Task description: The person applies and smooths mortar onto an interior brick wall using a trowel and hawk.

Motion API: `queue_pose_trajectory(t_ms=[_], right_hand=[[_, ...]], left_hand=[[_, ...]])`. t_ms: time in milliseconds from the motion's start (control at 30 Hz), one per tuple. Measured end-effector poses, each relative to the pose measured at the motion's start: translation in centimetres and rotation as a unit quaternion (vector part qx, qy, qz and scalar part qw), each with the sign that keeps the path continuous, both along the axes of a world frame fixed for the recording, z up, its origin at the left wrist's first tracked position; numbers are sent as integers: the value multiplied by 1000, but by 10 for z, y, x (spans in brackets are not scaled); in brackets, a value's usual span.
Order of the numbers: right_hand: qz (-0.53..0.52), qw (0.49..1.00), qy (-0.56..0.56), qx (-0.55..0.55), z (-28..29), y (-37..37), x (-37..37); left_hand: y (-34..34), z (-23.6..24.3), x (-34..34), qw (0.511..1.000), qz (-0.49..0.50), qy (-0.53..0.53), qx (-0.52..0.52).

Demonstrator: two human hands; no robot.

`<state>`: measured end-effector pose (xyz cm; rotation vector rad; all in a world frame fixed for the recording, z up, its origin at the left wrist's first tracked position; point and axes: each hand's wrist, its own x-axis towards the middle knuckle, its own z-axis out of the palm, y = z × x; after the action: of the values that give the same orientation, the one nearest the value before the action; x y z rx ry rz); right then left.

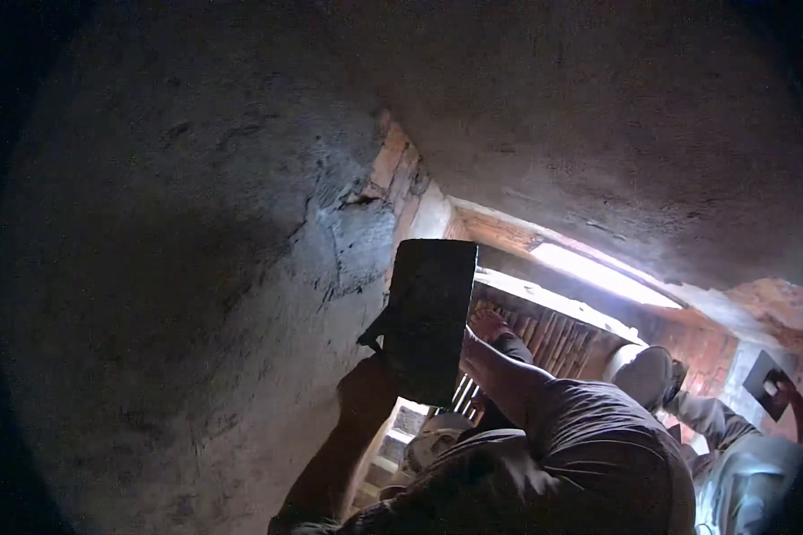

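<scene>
A dark rectangular plastering float is raised in front of the wall, its long sides close to upright. My left hand, in deep shadow, is closed on it at its lower left, beside a small projecting part like a handle. My right forearm reaches up from a wrinkled sleeve to the float's right edge. There my right hand is mostly hidden behind the float, and its fingers cannot be made out. Just beyond it shows another hand with a dark band or cuff; whose it is remains unclear. Rough grey plaster covers the wall nearby.
At the right, a person in a pale cap holds up a second dark float. Another light cap shows below my arms. Bare brick runs along the corner. A bright opening and a slatted surface lie beyond.
</scene>
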<state>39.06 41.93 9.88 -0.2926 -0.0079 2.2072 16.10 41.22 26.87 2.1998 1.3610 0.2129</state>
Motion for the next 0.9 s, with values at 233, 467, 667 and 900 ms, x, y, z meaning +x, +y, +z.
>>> queue_pose_trajectory(t_ms=[233, 467, 667, 900], right_hand=[[-112, 980, -88, -136, 125, 43, -16], [-121, 976, -181, 13, 143, 67, 17], [-116, 989, -53, 79, 88, 97, 87], [-265, 808, -520, -78, 143, 160, 31]], left_hand=[[20, 28, 13, 997, 34, 34, 65], [-18, 51, -25, 987, 15, 154, 47], [-148, 7, -80, 894, 199, -310, -255], [-188, 26, -117, 942, 69, -71, -321]])
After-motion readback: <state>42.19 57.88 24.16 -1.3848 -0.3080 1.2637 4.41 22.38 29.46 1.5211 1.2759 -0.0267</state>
